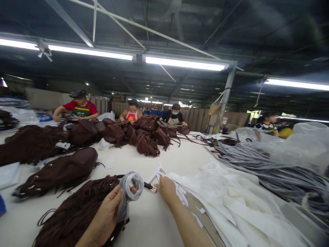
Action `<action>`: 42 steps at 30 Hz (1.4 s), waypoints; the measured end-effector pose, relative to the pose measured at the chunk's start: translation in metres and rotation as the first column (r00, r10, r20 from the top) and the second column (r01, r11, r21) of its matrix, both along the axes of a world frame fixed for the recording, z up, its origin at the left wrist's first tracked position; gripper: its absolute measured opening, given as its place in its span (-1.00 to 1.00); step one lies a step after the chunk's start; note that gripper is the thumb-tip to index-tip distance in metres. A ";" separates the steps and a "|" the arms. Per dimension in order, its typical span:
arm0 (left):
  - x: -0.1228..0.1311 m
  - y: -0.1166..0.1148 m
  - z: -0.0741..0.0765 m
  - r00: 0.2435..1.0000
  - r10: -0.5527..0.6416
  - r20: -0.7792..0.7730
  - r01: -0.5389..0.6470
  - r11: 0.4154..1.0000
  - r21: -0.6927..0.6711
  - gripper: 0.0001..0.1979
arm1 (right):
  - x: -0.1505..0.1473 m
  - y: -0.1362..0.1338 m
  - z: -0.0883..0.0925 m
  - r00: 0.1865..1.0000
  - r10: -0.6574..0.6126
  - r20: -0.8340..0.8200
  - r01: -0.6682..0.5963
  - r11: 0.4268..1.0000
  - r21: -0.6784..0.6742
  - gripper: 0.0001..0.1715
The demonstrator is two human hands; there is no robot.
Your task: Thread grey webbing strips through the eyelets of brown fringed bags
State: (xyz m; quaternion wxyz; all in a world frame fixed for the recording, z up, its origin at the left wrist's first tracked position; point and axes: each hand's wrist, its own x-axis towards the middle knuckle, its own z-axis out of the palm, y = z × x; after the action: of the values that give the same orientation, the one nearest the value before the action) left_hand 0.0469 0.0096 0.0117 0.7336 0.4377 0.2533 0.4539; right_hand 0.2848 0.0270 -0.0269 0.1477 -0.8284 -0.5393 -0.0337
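Observation:
My left hand (113, 202) is closed around a coiled strap (132, 187) wrapped in greyish plastic film. A dark strap end with a metal buckle (153, 189) sticks out from behind the coil, towards my right hand. My right hand (166, 188) is curled over small white paper slips (182, 196) on the table; its fingertips are turned away, so what they pinch is hidden. Under and beside my left forearm lies a dark brown fringed bag (77, 206). Another brown bag (61, 171) with metal eyelets lies behind it.
Brown fringed bags (147, 137) are heaped across the white table (185, 156). White sheet material (231, 202) spreads at the right, beside plastic-wrapped straps (259, 168). Several people, including a person in a red top (79, 106), work beyond. A metal post (226, 99) stands behind.

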 end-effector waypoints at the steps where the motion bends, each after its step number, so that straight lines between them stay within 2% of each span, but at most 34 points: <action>1: 0.000 0.000 -0.001 1.000 0.000 -0.008 0.000 1.000 0.001 -0.52 | -0.001 0.005 -0.001 1.000 -0.018 -0.015 0.018 1.000 -0.019 -0.82; 5: 0.001 0.002 -0.006 0.999 -0.023 -0.042 0.025 0.998 0.050 -0.53 | 0.000 0.011 -0.001 0.996 -0.043 -0.079 0.040 0.998 -0.043 -0.84; 8: 0.002 0.005 -0.012 0.997 -0.038 -0.061 0.044 0.994 0.104 -0.53 | 0.003 0.004 0.004 0.989 -0.030 -0.147 0.032 0.999 0.008 -0.90; 11: 0.004 0.007 -0.018 0.995 -0.050 -0.084 0.062 0.986 0.153 -0.53 | 0.007 -0.011 0.013 0.967 0.000 -0.256 0.026 0.995 0.097 -0.79; 14: 0.006 0.007 -0.019 0.993 -0.075 -0.089 0.090 0.979 0.185 -0.55 | 0.004 -0.039 0.023 0.909 0.082 -0.409 -0.020 0.988 0.154 -0.73; 16: 0.007 0.005 -0.018 0.991 -0.098 -0.088 0.113 0.976 0.187 -0.57 | -0.002 -0.065 0.031 0.819 0.173 -0.547 -0.086 0.980 0.182 -0.71; 18: 0.008 0.003 -0.017 0.989 -0.112 -0.093 0.127 0.975 0.180 -0.58 | -0.012 -0.092 0.039 0.640 0.263 -0.722 -0.146 0.964 0.222 -0.72; 20: 0.009 0.000 -0.017 0.988 -0.114 -0.102 0.131 0.974 0.185 -0.58 | -0.024 -0.114 0.044 0.460 0.298 -0.836 -0.165 0.954 0.249 -0.74; 21: 0.010 -0.001 -0.017 0.988 -0.116 -0.101 0.134 0.972 0.195 -0.58 | -0.030 -0.122 0.046 0.415 0.296 -0.860 -0.161 0.955 0.250 -0.76; 23: 0.011 -0.003 -0.017 0.988 -0.128 -0.083 0.144 0.965 0.221 -0.59 | -0.042 -0.131 0.045 0.426 0.279 -0.861 -0.135 0.960 0.245 -0.77; 27: 0.011 -0.008 -0.016 0.985 -0.164 -0.059 0.174 0.948 0.267 -0.58 | -0.061 -0.125 0.036 0.402 0.286 -0.870 -0.095 0.958 0.271 -0.79; 32: 0.007 -0.011 -0.013 0.967 -0.204 -0.155 0.245 0.913 0.327 -0.56 | -0.074 -0.107 0.033 0.355 0.305 -0.884 -0.061 0.951 0.303 -0.72; 38: 0.005 -0.013 -0.009 0.949 -0.116 -0.293 0.246 0.854 0.459 -0.70 | -0.076 -0.109 0.028 0.338 0.305 -0.890 0.018 0.944 0.330 -0.61; 40: 0.006 -0.016 -0.008 0.937 -0.083 -0.338 0.257 0.822 0.509 -0.77 | -0.080 -0.110 0.022 0.294 0.310 -0.904 0.013 0.945 0.328 -0.60; 42: 0.008 -0.017 -0.010 0.928 -0.069 -0.366 0.269 0.803 0.532 -0.80 | -0.085 -0.106 0.015 0.213 0.321 -0.923 0.016 0.943 0.332 -0.60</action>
State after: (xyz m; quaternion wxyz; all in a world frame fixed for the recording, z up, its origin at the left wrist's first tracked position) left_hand 0.0546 -0.0073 0.0019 0.5531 0.7281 0.1831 0.3612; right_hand 0.1993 -0.0793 -0.0123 0.5635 -0.5824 -0.3998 0.4282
